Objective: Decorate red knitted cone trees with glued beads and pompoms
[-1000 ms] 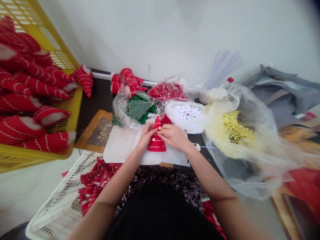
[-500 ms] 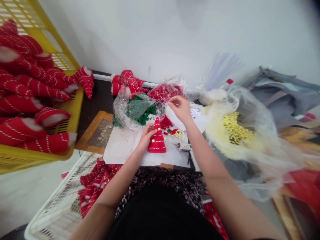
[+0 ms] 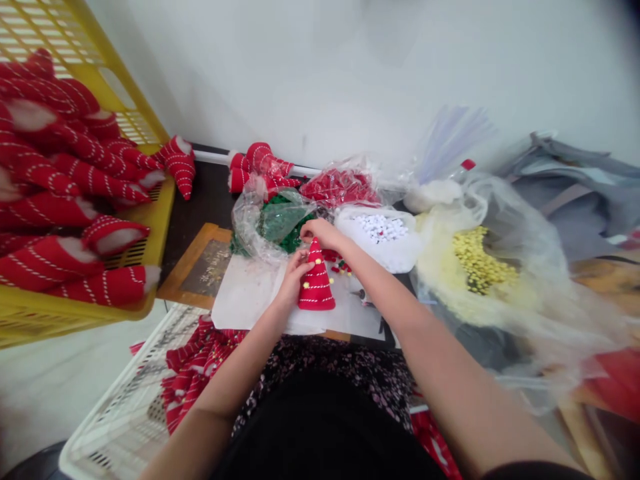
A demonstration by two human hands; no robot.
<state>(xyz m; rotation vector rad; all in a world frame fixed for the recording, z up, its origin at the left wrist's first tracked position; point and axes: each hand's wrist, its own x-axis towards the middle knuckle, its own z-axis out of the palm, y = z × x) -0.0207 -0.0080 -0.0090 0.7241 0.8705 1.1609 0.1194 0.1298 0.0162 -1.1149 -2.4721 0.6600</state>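
Observation:
My left hand [image 3: 293, 279] grips the side of a red cone-shaped felt hat [image 3: 317, 293], which stands tip-up on white paper [image 3: 245, 293]. White dashed stitching and a few small yellow pompoms show on it. Bent and drawn together, the fingers of my right hand [image 3: 320, 233] are just behind the cone's tip, beside the bag of green pieces [image 3: 280, 220]; what they hold, if anything, is too small to make out. Beneath my right forearm lies a glue gun [image 3: 361, 295], mostly covered. Small red and yellow pompoms [image 3: 342, 268] are partly hidden by that arm.
On the left, a yellow crate [image 3: 163, 227] holds several stuffed red cones, above a white basket [image 3: 90, 427] of red pieces. A bag of red pieces [image 3: 345, 187] and a tray of white pieces [image 3: 400, 257] stand behind. At right is a bag of yellow pompoms [image 3: 480, 260].
My right hand has moved left and down from above the white tray to behind the cone's tip, uncovering the tray. My left hand still holds the cone. A yellow pompom now shows at its right edge.

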